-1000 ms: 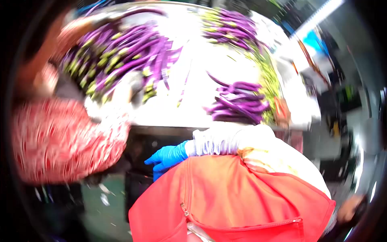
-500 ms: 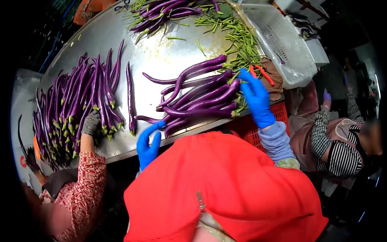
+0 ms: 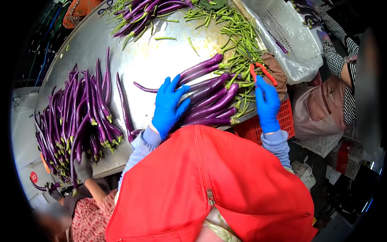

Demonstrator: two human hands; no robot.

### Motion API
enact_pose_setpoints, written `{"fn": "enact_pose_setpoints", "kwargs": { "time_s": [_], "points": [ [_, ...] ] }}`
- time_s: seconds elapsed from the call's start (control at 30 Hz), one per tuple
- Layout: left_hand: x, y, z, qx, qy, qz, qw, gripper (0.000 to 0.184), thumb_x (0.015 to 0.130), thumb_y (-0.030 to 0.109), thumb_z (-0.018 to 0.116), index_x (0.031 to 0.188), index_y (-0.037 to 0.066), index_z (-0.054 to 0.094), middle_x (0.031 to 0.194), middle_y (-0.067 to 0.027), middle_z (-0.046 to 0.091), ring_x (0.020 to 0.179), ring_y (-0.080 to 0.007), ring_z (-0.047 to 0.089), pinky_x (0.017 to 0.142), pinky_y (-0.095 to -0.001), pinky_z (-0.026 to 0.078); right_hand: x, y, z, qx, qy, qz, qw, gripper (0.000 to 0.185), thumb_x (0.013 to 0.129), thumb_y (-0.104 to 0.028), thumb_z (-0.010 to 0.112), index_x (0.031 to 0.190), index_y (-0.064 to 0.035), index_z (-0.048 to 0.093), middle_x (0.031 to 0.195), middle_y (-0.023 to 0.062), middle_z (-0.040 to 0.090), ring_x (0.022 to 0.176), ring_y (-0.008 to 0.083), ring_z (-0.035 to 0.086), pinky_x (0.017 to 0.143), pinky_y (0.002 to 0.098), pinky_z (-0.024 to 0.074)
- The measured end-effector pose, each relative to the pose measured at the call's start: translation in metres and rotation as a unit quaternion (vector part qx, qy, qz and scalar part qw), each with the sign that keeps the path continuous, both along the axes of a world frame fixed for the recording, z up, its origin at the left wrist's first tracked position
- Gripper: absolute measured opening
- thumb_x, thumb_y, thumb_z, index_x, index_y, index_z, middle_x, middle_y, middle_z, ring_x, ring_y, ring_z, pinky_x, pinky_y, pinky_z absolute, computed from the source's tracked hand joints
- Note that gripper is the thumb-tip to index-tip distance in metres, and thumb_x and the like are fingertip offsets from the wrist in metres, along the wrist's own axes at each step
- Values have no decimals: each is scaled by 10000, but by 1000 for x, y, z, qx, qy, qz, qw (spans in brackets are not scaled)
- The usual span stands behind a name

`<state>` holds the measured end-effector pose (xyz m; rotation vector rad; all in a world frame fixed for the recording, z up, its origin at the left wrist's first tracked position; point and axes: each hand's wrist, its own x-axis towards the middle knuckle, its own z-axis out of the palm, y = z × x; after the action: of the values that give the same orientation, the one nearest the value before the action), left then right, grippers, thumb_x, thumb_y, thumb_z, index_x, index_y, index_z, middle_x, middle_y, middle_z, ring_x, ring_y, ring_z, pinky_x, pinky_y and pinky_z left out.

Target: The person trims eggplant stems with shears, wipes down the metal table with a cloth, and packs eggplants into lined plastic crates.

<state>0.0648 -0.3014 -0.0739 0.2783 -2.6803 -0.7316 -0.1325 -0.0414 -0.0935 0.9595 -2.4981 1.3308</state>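
My left hand (image 3: 167,107), in a blue glove, is open with its fingers spread over a loose bunch of long purple eggplants (image 3: 213,103) in front of me. Its fingertips touch the ones on the left side of the bunch. At the right of the bunch, my right hand (image 3: 267,104), also blue-gloved, has its fingers closed at the end of one red handle of the scissors (image 3: 269,76). The scissors' handles are apart, and their blades point away over cut green stems (image 3: 242,38).
A co-worker's gloved hand (image 3: 83,167) is at a large eggplant pile (image 3: 76,109) on the left of the metal table (image 3: 147,52). More eggplants (image 3: 139,14) lie at the far side. Right are a brown cloth (image 3: 276,66), a white lined crate (image 3: 296,52) and a red crate (image 3: 285,117).
My left hand has moved from the near table edge up onto the eggplants. My right hand has left the eggplants' stem ends and come down to the scissors' handle. The view has shifted slightly.
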Motion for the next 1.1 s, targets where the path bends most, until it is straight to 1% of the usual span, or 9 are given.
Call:
{"fn": "enact_pose_setpoints", "kwargs": {
  "time_s": [0.13, 0.2, 0.33, 0.47, 0.57, 0.77, 0.87, 0.97, 1.1],
  "points": [
    [-37, -45, -18, 53, -50, -16, 997, 414, 844, 202, 646, 1211, 29, 564, 1237, -229, 543, 1162, -384, 519, 975, -407, 430, -50, 1, 0, 241, 170, -35, 955, 569, 802, -177, 688, 1305, -3, 488, 1208, 217, 559, 1124, 361, 545, 967, 409, 427],
    [-51, -52, -29, 49, -174, -36, 983, 479, 799, 233, 647, 1235, 62, 543, 1160, -201, 579, 1073, -369, 552, 898, -441, 458, -78, 14, -33, 206, 40, 76, 975, 592, 816, -243, 691, 1311, -6, 469, 1208, 227, 567, 1136, 354, 548, 956, 402, 435],
    [-43, -43, -90, 20, 1, 72, 997, 518, 772, 242, 673, 1238, 65, 535, 1144, -177, 594, 1010, -373, 582, 881, -453, 467, -91, 16, -34, 289, 6, 79, 954, 751, 803, -294, 701, 1410, -8, 365, 1298, 247, 517, 1200, 363, 512, 1002, 400, 401],
    [-35, -49, -57, 88, -213, 131, 964, 381, 803, 314, 661, 1108, 90, 616, 1018, -156, 627, 976, -333, 596, 853, -437, 467, -81, -27, 13, 465, -144, 16, 874, 893, 738, -303, 757, 1447, -13, 297, 1281, 263, 525, 1152, 377, 540, 948, 403, 440],
    [-23, -68, -62, 129, -237, 142, 952, 397, 824, 361, 642, 1115, 91, 628, 979, -154, 639, 927, -326, 612, 847, -435, 472, -139, 3, -38, 389, -173, 91, 900, 843, 749, -213, 724, 1451, -25, 297, 1294, 237, 530, 1146, 347, 555, 944, 394, 444],
    [70, -88, -49, 76, 108, 318, 939, 424, 787, 237, 698, 1167, 80, 595, 1187, -187, 589, 1024, -344, 588, 917, -414, 461, -138, 14, -33, 226, -131, 77, 962, 687, 795, -89, 629, 1426, -25, 365, 1263, 148, 560, 1085, 248, 574, 909, 340, 449],
    [134, -98, -51, 31, -137, 417, 898, 507, 801, 202, 646, 1273, 83, 504, 1153, -194, 567, 999, -370, 569, 854, -445, 464, -145, 23, -20, 239, -338, -31, 910, 647, 812, -71, 606, 1417, -28, 382, 1065, 77, 602, 848, 165, 591, 731, 285, 489],
    [166, -93, -82, 9, -150, 436, 887, 497, 816, 217, 612, 1284, 99, 490, 943, -209, 590, 808, -386, 592, 722, -508, 467, -144, 38, -15, -55, -431, 77, 898, 610, 831, -82, 563, 1414, -39, 388, 846, 14, 555, 606, 86, 485, 520, 220, 420],
    [180, -93, -76, -54, -41, 407, 911, 549, 768, 67, 628, 1302, 157, 534, 853, -194, 569, 772, -375, 594, 675, -460, 480, -84, 11, 35, -271, -654, 186, 681, 677, 880, -293, 560, 1461, -66, 295, 824, 28, 535, 670, 113, 516, 609, 250, 452]
  ]
}}
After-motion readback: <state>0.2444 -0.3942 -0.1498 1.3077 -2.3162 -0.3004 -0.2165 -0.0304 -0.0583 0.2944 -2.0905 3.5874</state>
